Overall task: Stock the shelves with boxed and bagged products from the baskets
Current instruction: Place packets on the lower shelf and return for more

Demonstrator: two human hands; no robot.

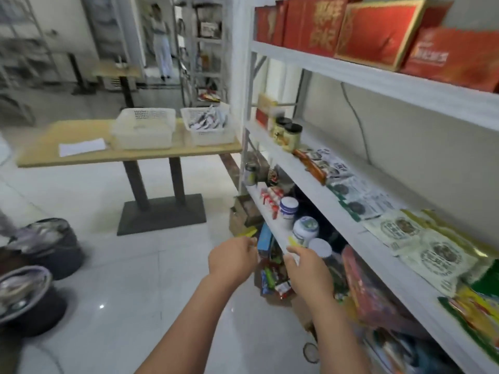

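Two white baskets stand on a wooden table [81,157]: the left basket [143,136] looks almost empty, and the right basket [213,136] holds several sachets [206,120]. Both my hands reach toward the front edge of the lower shelf [266,211] of the white rack. My right hand [307,268] grips a small white and yellow packet [293,242] by the white jars [305,229]. My left hand [233,256] has curled fingers near a blue box [264,238]; blur hides whether it holds anything. Bagged goods [421,238] lie on the middle shelf and red boxes [378,31] on the top shelf.
Loose snack packs and cartons [272,279] crowd the floor under the rack. Two dark round bags [51,244] sit on the tiled floor at the left. A sheet of paper [82,147] lies on the table. A person [162,39] stands far back by other racks.
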